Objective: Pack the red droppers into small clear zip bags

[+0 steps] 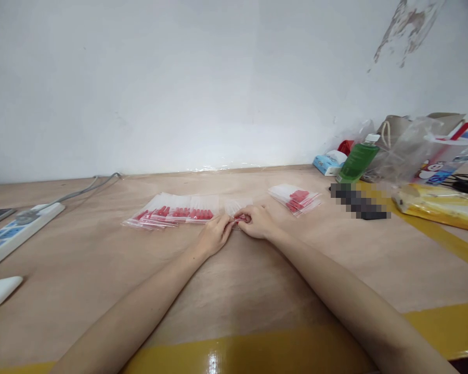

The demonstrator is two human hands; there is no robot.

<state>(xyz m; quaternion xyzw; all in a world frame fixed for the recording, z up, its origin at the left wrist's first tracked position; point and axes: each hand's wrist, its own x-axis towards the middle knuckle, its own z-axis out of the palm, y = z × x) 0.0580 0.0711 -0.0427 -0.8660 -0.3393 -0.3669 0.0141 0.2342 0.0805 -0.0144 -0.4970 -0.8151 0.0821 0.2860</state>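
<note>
A small clear zip bag lies at the middle of the table, its near edge pinched by both hands. My left hand has its fingertips closed on the left part of that edge. Closed on the right part, my right hand curls over the bag and hides much of it. A little red shows between the fingers. To the left, a fanned row of clear zip bags holds small red pieces. On the right sits a loose pile of similar bags with red pieces inside.
A white power strip with a grey cable stands at left, near a white object. At right are a green bottle, a tissue pack, a blurred dark object, plastic bags and a yellow packet. Behind rises a wall.
</note>
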